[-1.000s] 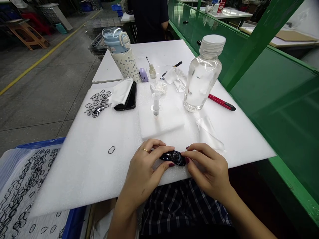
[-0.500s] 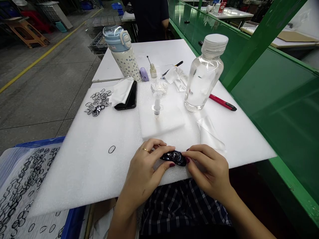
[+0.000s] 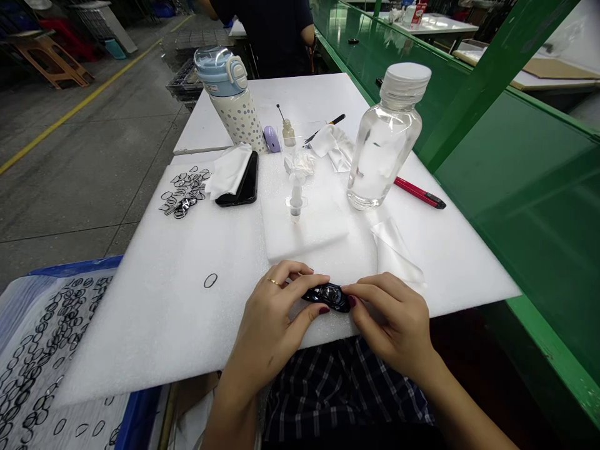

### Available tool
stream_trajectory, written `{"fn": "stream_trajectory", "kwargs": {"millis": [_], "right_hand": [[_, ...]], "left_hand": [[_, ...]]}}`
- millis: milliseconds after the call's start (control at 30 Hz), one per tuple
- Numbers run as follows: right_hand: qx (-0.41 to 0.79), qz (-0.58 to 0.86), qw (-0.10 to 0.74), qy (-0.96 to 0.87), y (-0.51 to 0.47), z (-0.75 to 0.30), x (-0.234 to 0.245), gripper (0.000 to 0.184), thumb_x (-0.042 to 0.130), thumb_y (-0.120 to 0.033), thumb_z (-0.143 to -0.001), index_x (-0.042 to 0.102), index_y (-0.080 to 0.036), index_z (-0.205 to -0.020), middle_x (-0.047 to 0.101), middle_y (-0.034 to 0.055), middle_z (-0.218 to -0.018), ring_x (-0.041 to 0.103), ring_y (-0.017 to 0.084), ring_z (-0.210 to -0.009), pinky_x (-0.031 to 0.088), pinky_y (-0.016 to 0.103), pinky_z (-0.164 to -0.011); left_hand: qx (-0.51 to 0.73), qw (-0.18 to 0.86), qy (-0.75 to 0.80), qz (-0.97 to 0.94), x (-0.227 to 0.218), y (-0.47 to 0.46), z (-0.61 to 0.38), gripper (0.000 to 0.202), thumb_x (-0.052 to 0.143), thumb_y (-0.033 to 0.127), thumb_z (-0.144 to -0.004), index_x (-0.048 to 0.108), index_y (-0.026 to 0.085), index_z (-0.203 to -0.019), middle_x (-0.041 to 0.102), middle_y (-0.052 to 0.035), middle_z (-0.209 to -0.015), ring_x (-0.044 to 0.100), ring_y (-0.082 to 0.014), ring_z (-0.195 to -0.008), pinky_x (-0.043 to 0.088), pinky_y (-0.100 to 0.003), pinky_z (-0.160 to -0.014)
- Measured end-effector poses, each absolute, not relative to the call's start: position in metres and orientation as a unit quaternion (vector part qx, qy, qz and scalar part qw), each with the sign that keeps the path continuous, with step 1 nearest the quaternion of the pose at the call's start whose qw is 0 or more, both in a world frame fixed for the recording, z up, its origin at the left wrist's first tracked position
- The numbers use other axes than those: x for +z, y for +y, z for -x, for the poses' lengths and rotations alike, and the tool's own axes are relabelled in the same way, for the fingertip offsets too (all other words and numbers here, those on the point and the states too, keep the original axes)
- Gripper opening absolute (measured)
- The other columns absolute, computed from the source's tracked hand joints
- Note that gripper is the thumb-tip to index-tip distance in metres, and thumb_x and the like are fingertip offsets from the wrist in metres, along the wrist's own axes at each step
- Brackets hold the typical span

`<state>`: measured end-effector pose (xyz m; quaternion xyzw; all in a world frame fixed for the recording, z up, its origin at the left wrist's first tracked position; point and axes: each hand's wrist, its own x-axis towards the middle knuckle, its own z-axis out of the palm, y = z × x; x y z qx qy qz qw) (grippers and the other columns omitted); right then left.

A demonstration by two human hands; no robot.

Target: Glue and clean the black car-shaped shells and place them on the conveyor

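A small, glossy black moulded part [image 3: 330, 296], long and curved in outline, is held just above the foam sheet's near edge. My left hand [image 3: 274, 312], with a ring on one finger, grips its left end between thumb and fingers. At its right end, my right hand [image 3: 394, 319] is closed, thumb and fingertips pinching the tip. Fingers cover both ends of the part. To the left, one thin black ring [image 3: 210, 280] lies alone on the white foam sheet [image 3: 159, 325]. A small syringe-like tube [image 3: 295, 203] rests on a foam block [image 3: 309, 234] ahead of my hands.
A clear bottle [image 3: 387, 140], red cutter [image 3: 419, 192], phone [image 3: 250, 181], dotted tumbler [image 3: 237, 119] and small open bottle [image 3: 288, 133] stand or lie beyond. Black rings [image 3: 187, 185] are heaped at left; many more fill a blue-edged tray [image 3: 135, 419]. A person [image 3: 276, 37] sits ahead.
My hands and the black part look almost unmoved. The person ahead has shifted slightly to the left, with an arm now showing on that side.
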<state>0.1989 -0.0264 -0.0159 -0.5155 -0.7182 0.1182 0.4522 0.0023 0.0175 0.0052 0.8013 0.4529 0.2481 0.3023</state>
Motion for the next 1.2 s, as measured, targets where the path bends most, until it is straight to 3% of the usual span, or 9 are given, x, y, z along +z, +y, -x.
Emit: {"fn": "stream_trajectory", "kwargs": {"millis": [200,300,600,1033,1200], "right_hand": [[0.108,0.518,0.447,-0.721,-0.0257,-0.1983,-0.0162,0.019,0.058,-0.008,-0.085,0.068,-0.016,-0.099,0.067,0.0058,-0.084,0.058,0.017,-0.072,0.048,0.033,-0.062],[0.110,0.518,0.446,-0.722,-0.0255,-0.1981,-0.0165,0.018,0.058,-0.009,-0.085,0.068,-0.016,-0.099,0.067,0.0057,-0.084,0.058,0.017,-0.072,0.048,0.033,-0.062],[0.094,0.519,0.438,-0.728,-0.0258,-0.1973,-0.0183,0.018,0.058,-0.009,-0.085,0.066,-0.017,-0.099,0.066,0.0055,-0.085,0.058,0.018,-0.074,0.048,0.033,-0.062],[0.105,0.518,0.398,-0.750,-0.0269,-0.1997,-0.0244,0.020,0.056,-0.011,-0.089,0.060,-0.021,-0.106,0.064,0.0027,-0.090,0.055,0.016,-0.078,0.044,0.030,-0.065],[0.149,0.538,0.393,-0.730,-0.0299,-0.1983,-0.0217,0.016,0.054,-0.014,-0.092,0.060,-0.023,-0.104,0.063,0.0019,-0.091,0.055,0.016,-0.082,0.044,0.032,-0.068]], "left_hand": [[0.264,0.323,0.469,-0.778,0.0069,0.0180,-0.0035,0.044,0.065,0.036,-0.088,0.052,0.032,-0.130,0.055,-0.0004,-0.119,0.054,-0.0192,-0.108,0.047,-0.036,-0.091],[0.292,0.331,0.480,-0.758,0.0073,0.0174,-0.0024,0.043,0.059,0.039,-0.092,0.049,0.032,-0.133,0.056,-0.0013,-0.122,0.055,-0.0189,-0.107,0.047,-0.035,-0.090],[0.334,0.327,0.470,-0.748,0.0072,0.0158,-0.0031,0.027,0.059,0.030,-0.093,0.060,0.029,-0.120,0.058,-0.0004,-0.113,0.056,-0.0165,-0.103,0.047,-0.032,-0.088],[0.342,0.354,0.462,-0.738,0.0036,0.0123,-0.0049,0.024,0.057,0.026,-0.093,0.062,0.028,-0.116,0.059,-0.0012,-0.111,0.057,-0.0169,-0.104,0.047,-0.033,-0.090],[0.440,0.434,0.394,-0.680,0.0014,0.0107,0.0021,0.020,0.063,0.027,-0.089,0.068,0.025,-0.108,0.062,-0.0022,-0.101,0.057,-0.0169,-0.098,0.045,-0.030,-0.088]]}}
